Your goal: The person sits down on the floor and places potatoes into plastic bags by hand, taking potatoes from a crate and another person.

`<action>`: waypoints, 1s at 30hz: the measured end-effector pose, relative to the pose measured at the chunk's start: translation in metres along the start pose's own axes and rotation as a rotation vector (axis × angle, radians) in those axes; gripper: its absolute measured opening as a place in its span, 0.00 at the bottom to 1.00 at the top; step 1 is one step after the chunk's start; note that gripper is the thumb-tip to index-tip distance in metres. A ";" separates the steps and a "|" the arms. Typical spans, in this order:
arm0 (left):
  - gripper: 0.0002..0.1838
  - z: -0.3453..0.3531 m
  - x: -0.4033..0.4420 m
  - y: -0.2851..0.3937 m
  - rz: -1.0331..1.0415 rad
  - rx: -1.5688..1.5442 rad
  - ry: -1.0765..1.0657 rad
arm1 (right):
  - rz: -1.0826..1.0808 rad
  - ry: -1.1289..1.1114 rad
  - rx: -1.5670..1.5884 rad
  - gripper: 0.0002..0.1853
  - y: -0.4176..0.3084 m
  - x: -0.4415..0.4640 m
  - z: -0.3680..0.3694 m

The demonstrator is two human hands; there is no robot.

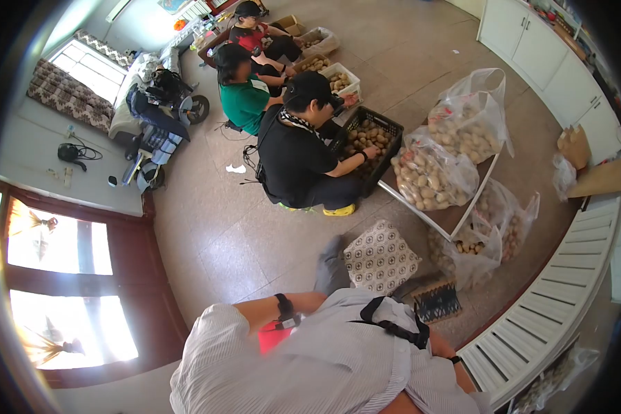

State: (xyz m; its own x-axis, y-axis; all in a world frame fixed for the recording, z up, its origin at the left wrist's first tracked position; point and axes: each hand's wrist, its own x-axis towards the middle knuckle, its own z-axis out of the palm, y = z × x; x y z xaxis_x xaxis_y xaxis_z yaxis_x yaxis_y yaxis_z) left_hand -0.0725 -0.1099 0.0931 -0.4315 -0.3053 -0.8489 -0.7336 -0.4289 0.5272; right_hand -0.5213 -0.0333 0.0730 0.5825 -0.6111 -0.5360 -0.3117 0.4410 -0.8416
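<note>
The left hand (309,301) shows only as a short stretch past the black wristband (283,306); its fingers are hidden behind the striped shirt (290,366), so I cannot tell whether it is open, closed or gripping anything. A red object (274,338) sits beside that forearm. The right hand (440,343) is likewise mostly covered by the shirt, and its opening and any hold cannot be told. Near it on the floor (214,234) is a dark object with a toothed edge (438,301); ahead of both hands is a patterned cushion (381,257). Farther off, potatoes (372,133) fill much of a black crate (385,120), where a crouching co-worker's hand (372,152) touches them. Just beside it, clear bags of potatoes (431,178) rest on a low desk (457,219)
</note>
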 end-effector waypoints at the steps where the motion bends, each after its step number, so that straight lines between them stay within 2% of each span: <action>1: 0.26 -0.010 0.000 0.009 -0.021 -0.043 -0.002 | 0.024 0.009 0.020 0.34 -0.007 0.007 0.000; 3: 0.26 -0.037 0.009 0.012 -0.037 -0.085 -0.023 | 0.068 0.039 0.050 0.35 -0.025 0.020 -0.002; 5: 0.28 -0.068 0.026 0.007 -0.004 0.075 -0.121 | 0.107 0.060 0.078 0.36 -0.044 0.038 -0.001; 7: 0.26 -0.104 0.040 0.004 0.189 0.197 -0.152 | 0.167 0.084 0.124 0.37 -0.070 0.050 0.003; 8: 0.24 -0.123 0.045 0.006 0.221 0.093 -0.202 | 0.207 0.097 0.158 0.37 -0.087 0.059 0.006; 9: 0.23 -0.146 0.049 0.012 0.198 0.189 -0.241 | 0.259 0.111 0.202 0.37 -0.105 0.069 0.010; 11: 0.19 -0.179 0.066 -0.010 0.321 0.104 -0.221 | 0.379 0.121 0.302 0.38 -0.139 0.094 0.018; 12: 0.19 -0.197 0.060 0.000 0.196 -0.008 -0.290 | 0.415 0.125 0.331 0.39 -0.153 0.107 0.021; 13: 0.20 -0.216 0.054 0.010 0.074 -0.114 -0.333 | 0.385 0.153 0.211 0.37 -0.148 0.125 0.022; 16: 0.21 -0.251 0.061 -0.010 0.043 0.027 -0.384 | 0.335 0.166 0.049 0.34 -0.166 0.150 0.025; 18: 0.22 -0.268 0.055 -0.021 0.048 -0.030 -0.377 | 0.310 0.161 0.010 0.34 -0.185 0.165 0.024; 20: 0.22 -0.280 0.051 -0.025 0.003 -0.110 -0.361 | 0.349 0.173 -0.021 0.32 -0.199 0.176 0.021; 24: 0.21 -0.286 0.058 -0.050 0.083 -0.175 -0.366 | 0.440 0.094 -0.037 0.31 -0.203 0.193 0.016; 27: 0.20 -0.292 0.061 -0.049 0.010 -0.223 -0.385 | 0.556 0.107 -0.058 0.31 -0.236 0.197 0.009; 29: 0.20 -0.297 0.058 -0.040 -0.052 -0.220 -0.406 | 0.447 0.163 -0.047 0.31 -0.281 0.204 0.008; 30: 0.20 -0.297 0.062 -0.045 -0.041 -0.222 -0.402 | 0.445 0.167 -0.059 0.31 -0.276 0.207 0.006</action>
State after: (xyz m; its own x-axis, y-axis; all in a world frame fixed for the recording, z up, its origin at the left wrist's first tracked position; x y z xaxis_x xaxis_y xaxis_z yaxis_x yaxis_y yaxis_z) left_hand 0.0898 -0.3619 0.0279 -0.6060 0.0506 -0.7938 -0.6431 -0.6185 0.4516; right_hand -0.3102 -0.2776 0.1948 0.2559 -0.4704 -0.8445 -0.5483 0.6489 -0.5275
